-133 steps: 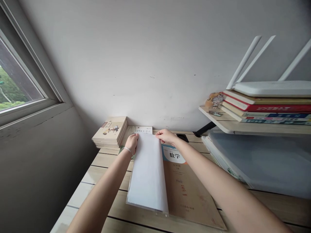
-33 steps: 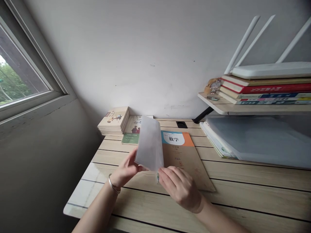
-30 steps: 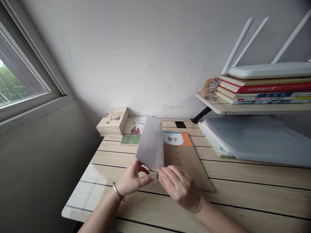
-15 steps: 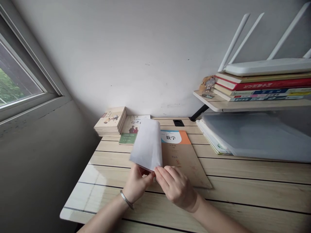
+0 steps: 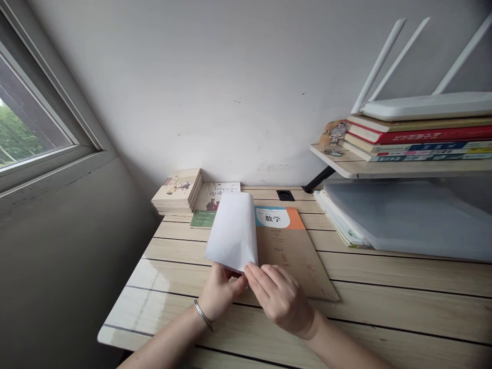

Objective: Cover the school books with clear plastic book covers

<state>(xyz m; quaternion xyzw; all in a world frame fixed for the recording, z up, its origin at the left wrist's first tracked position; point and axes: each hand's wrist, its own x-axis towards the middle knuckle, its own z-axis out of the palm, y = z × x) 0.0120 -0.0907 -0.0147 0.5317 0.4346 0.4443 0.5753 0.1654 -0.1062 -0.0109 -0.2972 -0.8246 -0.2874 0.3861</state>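
Observation:
A tan textbook [image 5: 298, 256] with a blue, white and orange top band lies flat on the wooden desk [image 5: 384, 297]. A white flap [image 5: 233, 231] stands up along its left edge, lifted off the desk. My left hand [image 5: 220, 292], a silver bracelet on its wrist, pinches the near corner of the flap from below. My right hand [image 5: 282, 297] rests at the textbook's near left corner, its fingertips closed on the same corner of the flap. What lies under the flap is hidden.
A stack of thin books [image 5: 177, 190] and a green-bottomed book [image 5: 213, 204] lie by the wall at the back left. At right a shelf [image 5: 346, 166] carries several books and a white router [image 5: 426, 105]; clear folders [image 5: 403, 218] lie beneath. A window [image 5: 26, 133] is at left.
Both hands came from the flap's far end to its near corner and raised the flap from flat. In the last second it tipped a little leftward and the left hand's fingers closed.

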